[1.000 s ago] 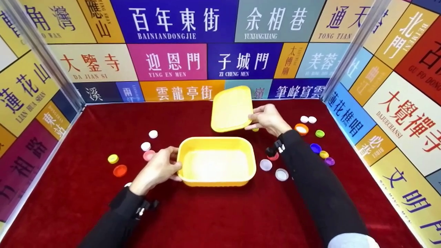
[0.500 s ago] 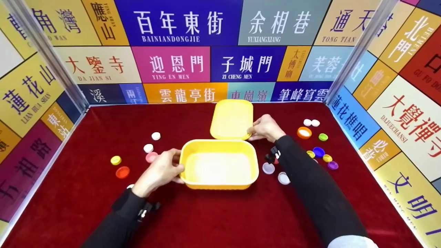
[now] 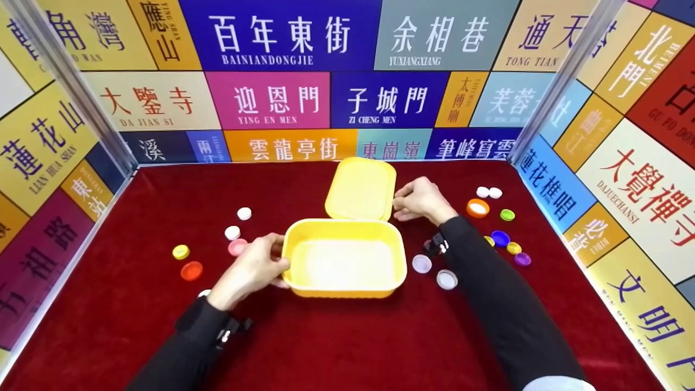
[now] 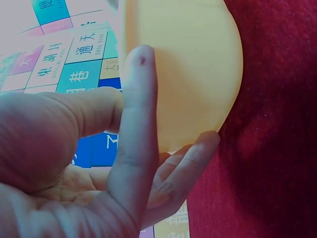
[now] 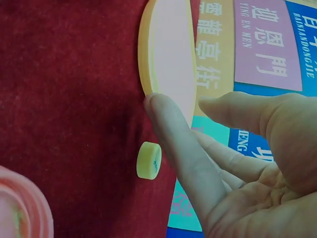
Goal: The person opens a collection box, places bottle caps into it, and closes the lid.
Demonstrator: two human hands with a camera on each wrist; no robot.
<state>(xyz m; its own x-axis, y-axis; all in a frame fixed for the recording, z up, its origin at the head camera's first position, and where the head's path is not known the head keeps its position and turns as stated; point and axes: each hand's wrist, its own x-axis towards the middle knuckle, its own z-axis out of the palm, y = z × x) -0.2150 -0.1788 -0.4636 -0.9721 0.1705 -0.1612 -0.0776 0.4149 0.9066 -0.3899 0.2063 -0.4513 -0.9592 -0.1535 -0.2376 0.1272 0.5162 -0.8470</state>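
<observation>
A yellow plastic box [image 3: 344, 290] stands uncovered on the red cloth; nothing is visible inside it. My left hand [image 3: 255, 266] grips its left end, with the index finger [image 4: 138, 99] stretched along the wall and other fingers reaching underneath. Directly behind the box lies its yellow lid [image 3: 361, 189], turned slightly, its front edge close to the box rim. At the lid's right edge is my right hand [image 3: 422, 200]. In the right wrist view the index fingertip [image 5: 161, 101] touches or nearly touches the lid edge, while the thumb stays apart. A yellow bottle cap [image 5: 148, 161] lies below that hand.
Several bottle caps lie left of the box, including a red cap [image 3: 191, 270] and a white cap [image 3: 244, 213]. More are scattered on the right, among them an orange cap [image 3: 478, 208] and a clear cap [image 3: 447, 279]. Printed panels [image 3: 271, 100] wall the table in.
The lid came down from a tilted, raised position onto the cloth behind the box. My right hand then loosened from its edge as the lid turned slightly. The left hand kept its hold.
</observation>
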